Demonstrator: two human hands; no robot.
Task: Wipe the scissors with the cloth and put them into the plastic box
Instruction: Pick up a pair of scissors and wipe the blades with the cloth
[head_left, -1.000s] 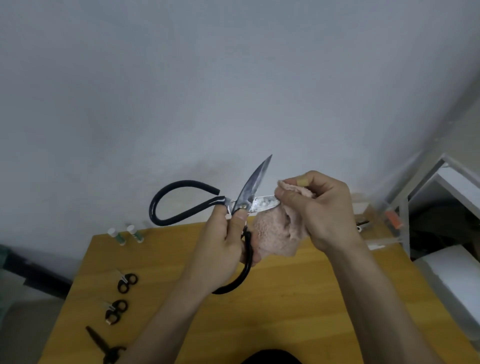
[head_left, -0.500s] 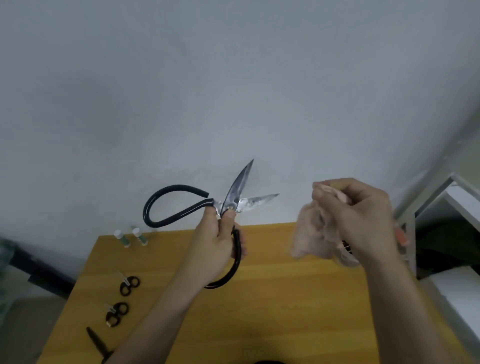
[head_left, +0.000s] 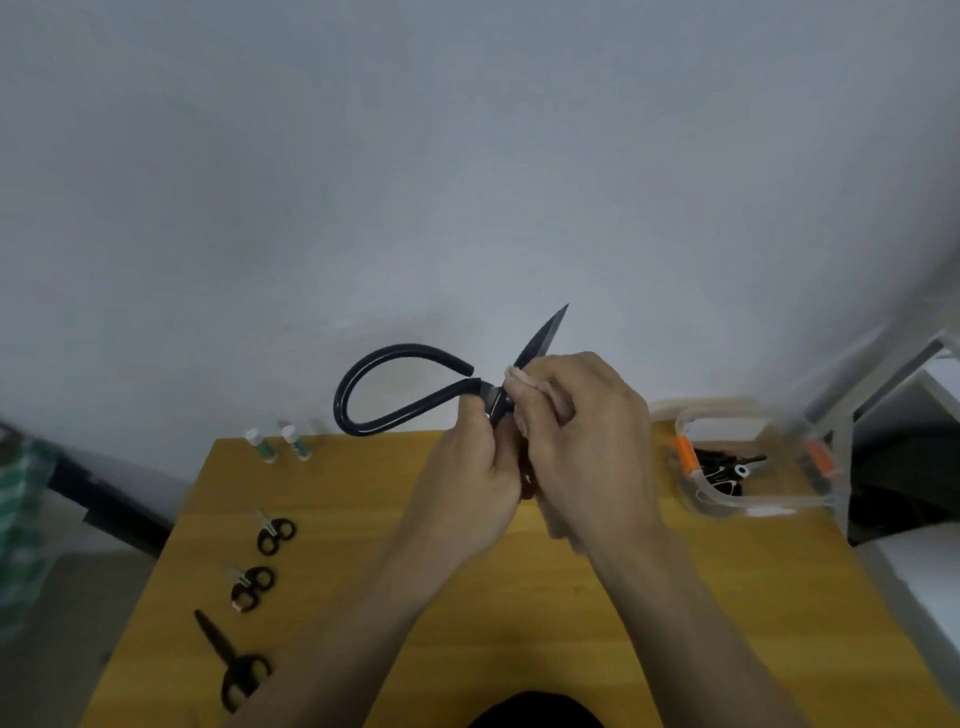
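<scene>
Big scissors with black loop handles (head_left: 395, 387) are held up above the wooden table (head_left: 597, 623). My left hand (head_left: 470, 493) grips them just below the pivot. One dark blade points up and to the right; the other blade is hidden. My right hand (head_left: 582, 441) is closed over the blades at the pivot, and a sliver of the pink cloth (head_left: 519, 375) shows at its fingertips; the remainder of the cloth is hidden inside the hand. The clear plastic box (head_left: 763, 506) with orange clips stands at the table's right and holds dark scissors.
Three small black-handled scissors (head_left: 275, 532) (head_left: 249, 584) (head_left: 234, 662) lie along the table's left side. Two small white-capped green bottles (head_left: 280, 442) stand at the back left edge. A white shelf frame (head_left: 883, 395) rises just right of the box.
My right hand, which had drawn away to the right with the cloth, has come back and closed over the blades near the pivot. The view has tipped down a little.
</scene>
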